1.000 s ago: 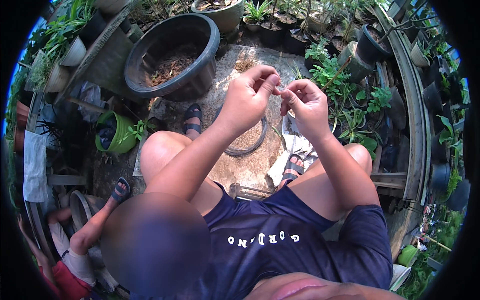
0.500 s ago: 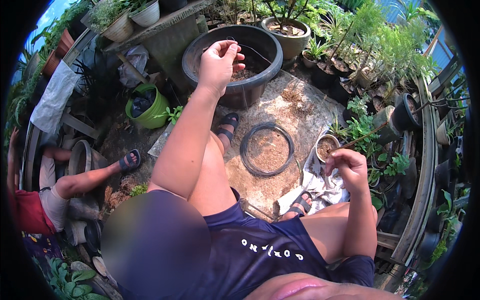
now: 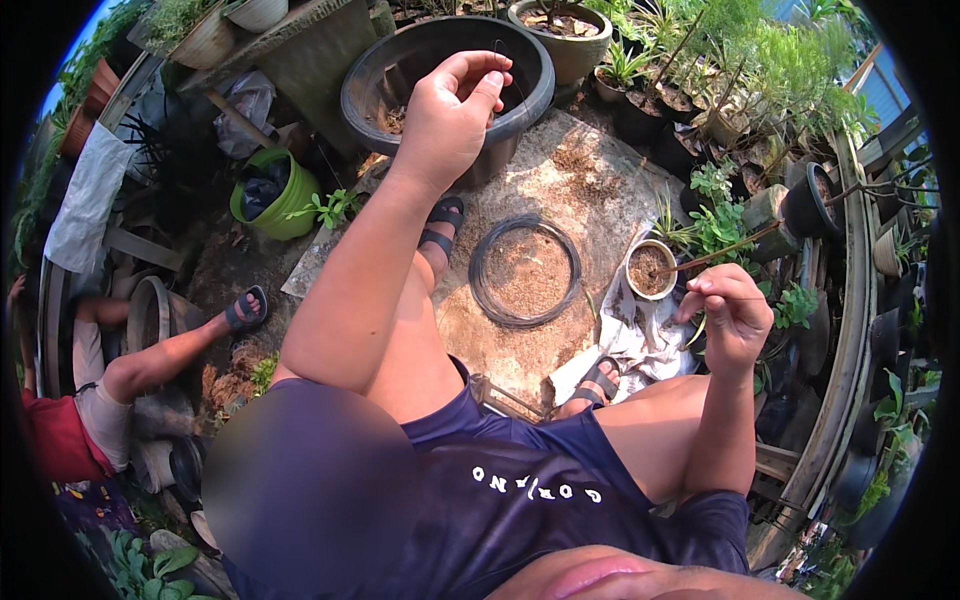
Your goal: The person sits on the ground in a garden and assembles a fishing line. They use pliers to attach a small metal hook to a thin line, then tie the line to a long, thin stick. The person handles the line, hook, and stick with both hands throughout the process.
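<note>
My left hand [image 3: 450, 115] is raised over the near rim of a large black tub [image 3: 520, 125], its thumb and fingers pinched on a thin dark wire [image 3: 497, 46]. Most of that wire is too fine to follow. On the right, my right hand [image 3: 738, 315] is closed in a pinch beside a small pale pot [image 3: 637, 283] of soil. Whatever those fingertips hold is too small to make out. Between my feet a coil of dark wire [image 3: 482, 268] lies on the sandy ground.
A green bucket [image 3: 295, 195] with a black bag inside stands left of the tub. White cloth [image 3: 640, 340] lies under the small pot, from which a brown stem [image 3: 725, 252] leans right. Potted plants line the right side. Another person's leg [image 3: 165, 355] reaches in at left.
My left hand has shifted slightly up and right in the picture, still pinching the wire. My right hand has moved right and a little up. The whole view has shifted slightly.
</note>
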The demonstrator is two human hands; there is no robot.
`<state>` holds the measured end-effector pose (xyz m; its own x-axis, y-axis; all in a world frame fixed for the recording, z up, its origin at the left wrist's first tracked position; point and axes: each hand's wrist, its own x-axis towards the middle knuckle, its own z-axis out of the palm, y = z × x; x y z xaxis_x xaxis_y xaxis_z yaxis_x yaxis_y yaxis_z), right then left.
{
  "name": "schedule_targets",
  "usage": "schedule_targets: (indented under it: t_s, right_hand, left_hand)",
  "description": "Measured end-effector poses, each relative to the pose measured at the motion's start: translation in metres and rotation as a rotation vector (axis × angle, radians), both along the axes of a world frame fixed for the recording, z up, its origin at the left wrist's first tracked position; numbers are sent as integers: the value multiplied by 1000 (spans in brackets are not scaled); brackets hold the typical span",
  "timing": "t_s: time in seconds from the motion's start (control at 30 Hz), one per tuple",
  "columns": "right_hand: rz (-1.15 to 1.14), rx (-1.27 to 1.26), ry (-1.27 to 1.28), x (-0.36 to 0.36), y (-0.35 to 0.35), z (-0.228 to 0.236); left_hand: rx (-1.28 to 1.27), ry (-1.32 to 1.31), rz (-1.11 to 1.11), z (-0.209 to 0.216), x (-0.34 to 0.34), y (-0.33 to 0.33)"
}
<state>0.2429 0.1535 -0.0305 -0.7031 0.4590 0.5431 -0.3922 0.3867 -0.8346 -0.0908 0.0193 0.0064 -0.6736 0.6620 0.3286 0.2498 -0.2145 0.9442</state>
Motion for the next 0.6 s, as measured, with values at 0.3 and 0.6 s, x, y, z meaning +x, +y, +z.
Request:
schedule_targets:
  t_s: [0.3, 0.6]
  right_hand:
    - [230, -440, -269, -10, -29, 18]
    - [375, -506, -465, -13, -36, 12]
  left_hand:
    - [-100, 67, -222, -19, 62, 17]
    - [-57, 24, -406, -28, 100, 23]
